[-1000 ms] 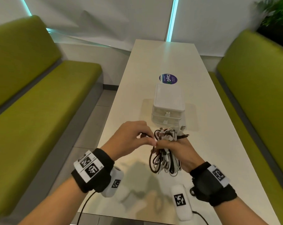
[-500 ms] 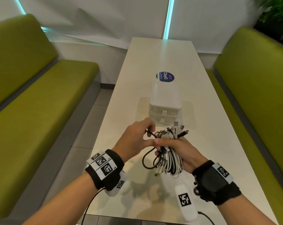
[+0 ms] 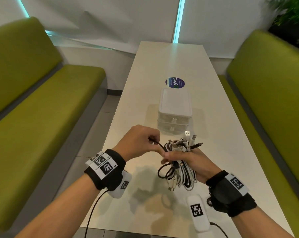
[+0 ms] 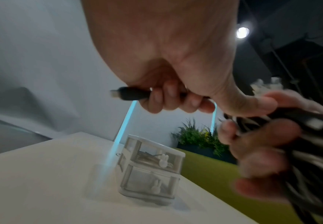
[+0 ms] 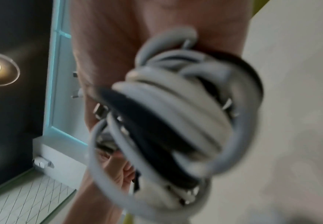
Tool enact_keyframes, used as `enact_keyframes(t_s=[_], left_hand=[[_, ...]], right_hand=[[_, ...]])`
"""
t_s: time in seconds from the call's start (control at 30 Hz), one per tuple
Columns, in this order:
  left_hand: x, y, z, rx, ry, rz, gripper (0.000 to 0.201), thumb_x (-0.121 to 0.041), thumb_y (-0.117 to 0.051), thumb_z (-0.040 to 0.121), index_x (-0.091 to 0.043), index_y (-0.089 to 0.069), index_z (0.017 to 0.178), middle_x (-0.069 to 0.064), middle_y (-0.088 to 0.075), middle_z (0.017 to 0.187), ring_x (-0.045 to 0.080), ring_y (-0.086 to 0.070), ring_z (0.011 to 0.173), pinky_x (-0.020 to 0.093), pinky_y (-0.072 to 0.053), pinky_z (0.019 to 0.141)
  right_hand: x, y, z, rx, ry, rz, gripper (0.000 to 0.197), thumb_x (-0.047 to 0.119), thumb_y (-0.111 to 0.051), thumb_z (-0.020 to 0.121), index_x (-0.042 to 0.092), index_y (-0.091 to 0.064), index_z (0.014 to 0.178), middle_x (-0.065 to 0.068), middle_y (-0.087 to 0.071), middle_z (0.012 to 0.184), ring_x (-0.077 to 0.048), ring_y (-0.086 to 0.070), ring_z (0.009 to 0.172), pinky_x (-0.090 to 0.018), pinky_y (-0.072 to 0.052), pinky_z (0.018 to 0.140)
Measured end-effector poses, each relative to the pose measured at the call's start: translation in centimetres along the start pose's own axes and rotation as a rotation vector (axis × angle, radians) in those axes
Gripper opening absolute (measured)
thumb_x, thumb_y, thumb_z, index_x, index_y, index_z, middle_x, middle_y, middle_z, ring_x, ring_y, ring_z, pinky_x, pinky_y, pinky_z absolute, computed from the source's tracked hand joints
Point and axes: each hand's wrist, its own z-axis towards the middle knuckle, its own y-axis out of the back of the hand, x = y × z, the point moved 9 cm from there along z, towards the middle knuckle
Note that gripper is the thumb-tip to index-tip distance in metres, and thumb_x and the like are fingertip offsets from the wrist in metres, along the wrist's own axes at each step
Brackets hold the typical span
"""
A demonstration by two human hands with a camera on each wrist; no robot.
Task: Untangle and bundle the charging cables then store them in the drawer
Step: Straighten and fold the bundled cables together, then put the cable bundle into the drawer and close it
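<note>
My right hand (image 3: 183, 159) grips a coiled bundle of white and black charging cables (image 3: 181, 170) above the table, plugs sticking up at its top. In the right wrist view the cable bundle (image 5: 175, 121) fills the frame, blurred. My left hand (image 3: 145, 143) pinches the plug end of a black cable (image 3: 158, 144) that runs out of the bundle to the left. The black plug (image 4: 130, 94) pokes out past my curled left fingers (image 4: 168, 98). A small white two-drawer box (image 3: 174, 114) stands just beyond the hands, both drawers shut; the same drawer box (image 4: 151, 169) has rabbit-shaped knobs.
The long white table (image 3: 171, 62) runs away from me, with a round blue sticker (image 3: 175, 82) behind the drawer box. Green benches (image 3: 33, 126) flank it on both sides. A plant (image 3: 293, 19) stands at the far right.
My left hand has drawn the black cable's end out to the left, away from the bundle. Both hands shifted slightly nearer to me, and the bundle turned in my right hand.
</note>
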Motion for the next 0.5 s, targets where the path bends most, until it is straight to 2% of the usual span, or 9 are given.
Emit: enact_keyframes(t_s=[0.07, 0.17, 0.23, 0.3, 0.37, 0.43, 0.5], left_hand=[[1.6, 0.7, -0.3, -0.01, 0.095, -0.097, 0.027, -0.044, -0.082, 0.068, -0.027, -0.061, 0.065, -0.013, -0.05, 0.052, 0.005, -0.042, 0.052, 0.02, -0.035, 0.053], [3.6, 1.5, -1.2, -0.088, 0.226, -0.108, 0.028, -0.051, -0.067, 0.083, -0.028, -0.068, 0.067, -0.007, -0.05, 0.05, 0.005, -0.039, 0.047, 0.021, -0.032, 0.05], [3.4, 1.1, -2.0, -0.183, 0.298, -0.198, 0.025, -0.042, -0.062, 0.091, -0.027, -0.069, 0.072, -0.009, -0.051, 0.054, 0.005, -0.043, 0.046, 0.019, -0.036, 0.049], [2.2, -0.6, -3.0, -0.27, 0.346, -0.349, 0.018, -0.027, -0.059, 0.095, -0.024, -0.07, 0.08, -0.009, -0.061, 0.062, 0.006, -0.056, 0.049, 0.019, -0.045, 0.054], [0.4, -3.4, -3.6, -0.26, 0.326, -0.35, 0.019, -0.023, -0.057, 0.096, -0.023, -0.072, 0.085, -0.008, -0.068, 0.068, 0.004, -0.061, 0.055, 0.018, -0.047, 0.058], [-0.8, -5.3, -3.8, -0.247, 0.284, -0.227, 0.024, -0.023, -0.055, 0.096, -0.021, -0.072, 0.078, -0.008, -0.065, 0.06, 0.005, -0.053, 0.051, 0.016, -0.037, 0.052], [-1.4, -5.8, -3.5, -0.239, 0.267, -0.166, 0.025, -0.019, -0.054, 0.094, -0.021, -0.071, 0.076, -0.005, -0.063, 0.056, 0.009, -0.047, 0.047, 0.016, -0.03, 0.05]], right_hand=[[-0.6, 0.7, 0.0, -0.051, -0.024, 0.048, 0.009, 0.0, -0.071, 0.079, -0.002, -0.064, 0.084, -0.021, -0.061, 0.072, -0.033, -0.064, 0.064, -0.039, -0.055, 0.064], [-0.5, 1.9, 0.2, -0.158, 0.015, -0.024, 0.009, -0.003, -0.069, 0.08, 0.0, -0.061, 0.077, -0.02, -0.055, 0.067, -0.032, -0.057, 0.056, -0.037, -0.052, 0.055], [-0.3, 2.6, 0.4, -0.254, 0.074, -0.01, 0.009, -0.004, -0.068, 0.08, -0.001, -0.061, 0.076, -0.018, -0.054, 0.066, -0.03, -0.055, 0.055, -0.036, -0.051, 0.055], [-0.4, 2.9, 0.6, -0.367, 0.125, 0.066, 0.008, -0.004, -0.07, 0.079, -0.001, -0.062, 0.078, -0.018, -0.056, 0.066, -0.03, -0.057, 0.057, -0.038, -0.05, 0.058], [-0.8, 3.0, 0.7, -0.452, 0.158, 0.151, 0.008, -0.002, -0.072, 0.078, 0.002, -0.065, 0.078, -0.016, -0.061, 0.068, -0.03, -0.061, 0.062, -0.042, -0.053, 0.061], [-1.0, 3.2, 0.4, -0.496, 0.171, 0.183, 0.009, -0.001, -0.074, 0.077, 0.003, -0.065, 0.077, -0.014, -0.063, 0.069, -0.028, -0.064, 0.065, -0.041, -0.055, 0.064], [-0.9, 3.4, 0.1, -0.527, 0.179, 0.168, 0.012, -0.001, -0.074, 0.076, 0.003, -0.063, 0.073, -0.012, -0.061, 0.065, -0.024, -0.062, 0.063, -0.036, -0.054, 0.061]])
